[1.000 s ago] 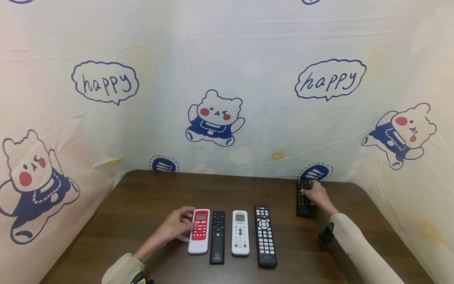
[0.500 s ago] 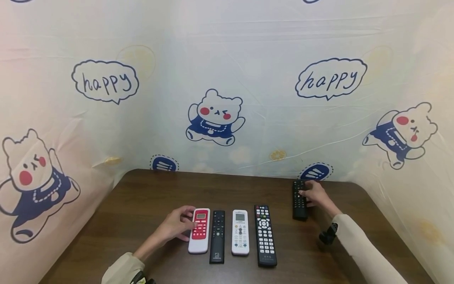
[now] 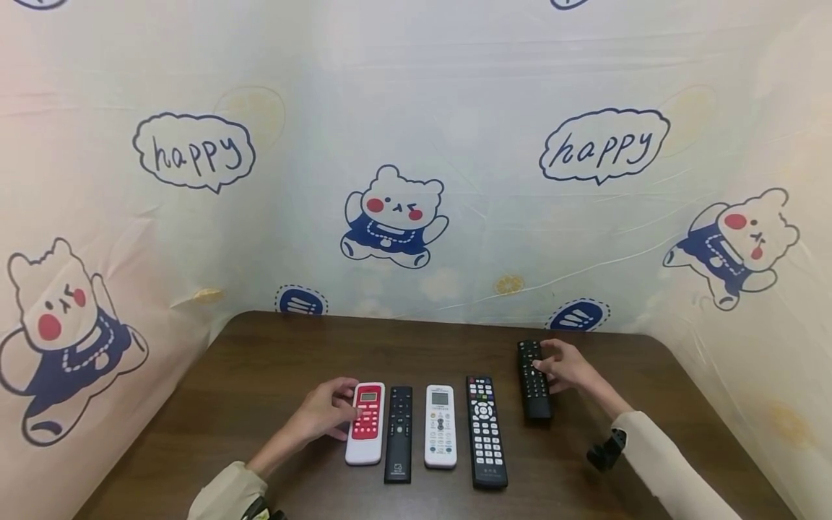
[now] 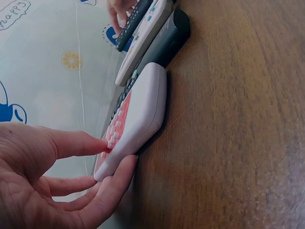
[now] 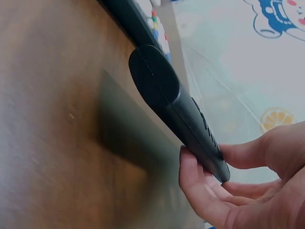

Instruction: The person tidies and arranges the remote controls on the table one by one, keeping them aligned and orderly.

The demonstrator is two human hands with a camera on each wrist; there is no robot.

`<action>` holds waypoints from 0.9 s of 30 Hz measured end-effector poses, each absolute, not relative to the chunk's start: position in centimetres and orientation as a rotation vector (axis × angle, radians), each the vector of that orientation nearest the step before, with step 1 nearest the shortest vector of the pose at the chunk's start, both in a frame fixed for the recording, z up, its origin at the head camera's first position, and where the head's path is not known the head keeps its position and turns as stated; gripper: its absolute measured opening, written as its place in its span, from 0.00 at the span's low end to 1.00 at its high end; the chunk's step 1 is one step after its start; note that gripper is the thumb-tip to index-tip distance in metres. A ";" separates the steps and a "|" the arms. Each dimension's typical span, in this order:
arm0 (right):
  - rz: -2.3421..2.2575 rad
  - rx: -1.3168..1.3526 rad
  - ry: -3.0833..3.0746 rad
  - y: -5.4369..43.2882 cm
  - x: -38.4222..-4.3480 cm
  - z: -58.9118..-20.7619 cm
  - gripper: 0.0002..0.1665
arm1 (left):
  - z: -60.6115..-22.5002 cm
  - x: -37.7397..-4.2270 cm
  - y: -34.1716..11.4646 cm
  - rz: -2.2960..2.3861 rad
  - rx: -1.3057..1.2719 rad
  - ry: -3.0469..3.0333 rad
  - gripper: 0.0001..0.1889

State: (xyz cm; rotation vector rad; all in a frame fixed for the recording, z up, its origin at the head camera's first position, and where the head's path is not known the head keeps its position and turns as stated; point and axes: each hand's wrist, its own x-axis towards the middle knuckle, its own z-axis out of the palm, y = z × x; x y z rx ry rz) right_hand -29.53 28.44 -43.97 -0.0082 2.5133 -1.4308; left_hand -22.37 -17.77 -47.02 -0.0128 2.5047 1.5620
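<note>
My right hand [image 3: 567, 364] pinches a black remote control [image 3: 535, 390] by its far part, thumb on the buttons and fingers underneath. In the right wrist view this remote [image 5: 162, 90] hangs above the table with a shadow below it. At the left, my left hand [image 3: 323, 410] holds the side of a white remote with a red face [image 3: 365, 442]. The left wrist view shows the thumb on the buttons of that red-and-white remote [image 4: 147, 100] and the fingers curled at its edge and underside.
Between the hands lie a slim black remote [image 3: 399, 451], a white remote [image 3: 440, 433] and a long black remote with white buttons [image 3: 486, 433], side by side. They rest on a brown wooden table [image 3: 273, 347]. Behind it hangs a printed curtain [image 3: 481, 108] with cartoon bears.
My right hand has moved left and nearer with the black remote, toward the long black remote. The left hand and the other remotes have stayed in place.
</note>
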 end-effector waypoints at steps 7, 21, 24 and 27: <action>-1.407 -0.045 2.498 27.9 -27.9 -44.0 0.37 | -46.8 -22.5 -17.6 1.496 -0.009 2.563 0.31; -1.465 -0.026 2.417 26.7 -26.3 -44.3 0.37 | -46.9 -22.7 -17.5 1.461 -0.009 2.591 0.30; -1.459 -0.018 2.391 26.6 -26.1 -44.4 0.38 | -46.9 -22.8 -17.5 1.461 -0.010 2.587 0.30; -1.458 -0.019 2.354 26.5 -25.9 -44.4 0.38 | -46.9 -22.8 -17.5 1.465 -0.008 2.582 0.30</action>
